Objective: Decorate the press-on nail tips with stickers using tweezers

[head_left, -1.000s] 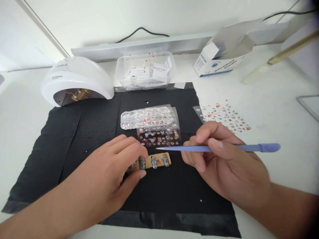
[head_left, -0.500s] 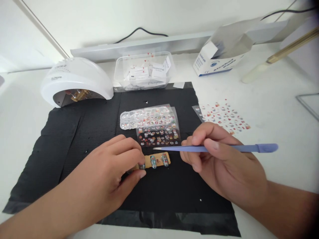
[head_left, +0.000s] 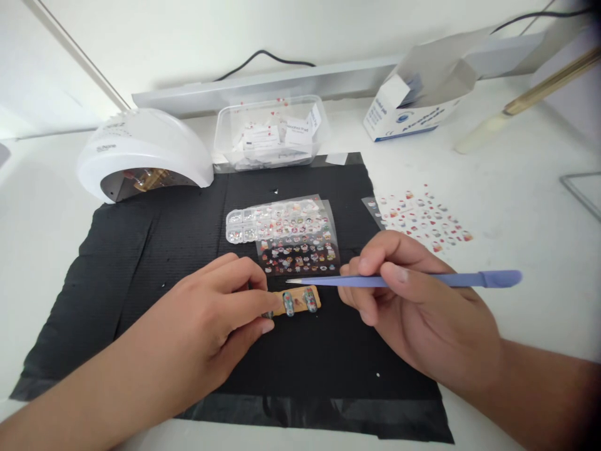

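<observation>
Wooden stick [head_left: 300, 301] with painted nail tips lies on the black mat [head_left: 141, 250], a little toward its near edge, about mid-width. My left hand [head_left: 213, 316] pinches the stick's left end between thumb and fingers, holding it flat; two tips show clear of my fingers, the rest hidden under them. My right hand [head_left: 417, 307] is closed around purple tweezers [head_left: 404, 280], gripped mid-length, point aimed left and hovering just above the stick's top edge; cannot tell if the point carries anything.

Just beyond the stick: dark sticker sheet [head_left: 300, 255], and touching its far side a clear gem case [head_left: 267, 220]. Second sticker sheet [head_left: 422, 216] off the mat's right edge on the white table [head_left: 516, 213].

Judgement: keep the left pinch firm so the stick cannot pivot, rest the right heel on the mat, and lower the point slowly, straight down.

Far edge of mat: white nail lamp [head_left: 141, 150] at left corner, clear tub [head_left: 272, 133] mid, open box [head_left: 413, 106] far right.
</observation>
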Tool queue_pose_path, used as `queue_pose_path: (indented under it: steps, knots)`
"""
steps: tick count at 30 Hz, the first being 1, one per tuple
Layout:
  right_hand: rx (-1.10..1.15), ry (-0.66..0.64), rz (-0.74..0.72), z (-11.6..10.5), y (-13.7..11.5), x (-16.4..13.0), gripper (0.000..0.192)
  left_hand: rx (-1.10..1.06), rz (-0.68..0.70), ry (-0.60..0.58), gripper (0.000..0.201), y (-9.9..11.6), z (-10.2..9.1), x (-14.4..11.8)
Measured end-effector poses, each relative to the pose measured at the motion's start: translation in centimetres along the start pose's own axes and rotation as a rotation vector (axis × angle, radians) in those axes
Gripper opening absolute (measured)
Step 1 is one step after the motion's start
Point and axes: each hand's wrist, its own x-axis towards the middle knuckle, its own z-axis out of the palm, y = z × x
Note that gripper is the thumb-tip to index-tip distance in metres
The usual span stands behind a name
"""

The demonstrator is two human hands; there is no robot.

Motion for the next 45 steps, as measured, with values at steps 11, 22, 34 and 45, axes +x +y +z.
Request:
queue_pose_path:
  steps: [11,22,34,45]
  knots:
    - [0.010,-0.010,-0.007,-0.22,0.17,-0.17,0.013,-0.007,-0.002,0.011,0.019,0.23,-0.09,-0.23]
    - [0.027,-0.022,-0.003,-0.20,0.28,-0.07,0.013,0.023,-0.020,0.032,0.013,0.10,0.09,-0.17]
    - [0.034,-0.035,-0.009,-0.38,0.38,-0.04,0.011,0.052,-0.032,0.079,0.015,0.35,0.30,-0.28]
    - [0.031,-0.018,0.007,-0.31,0.31,0.04,0.011,0.161,0.014,0.085,0.010,0.41,-0.29,-0.68]
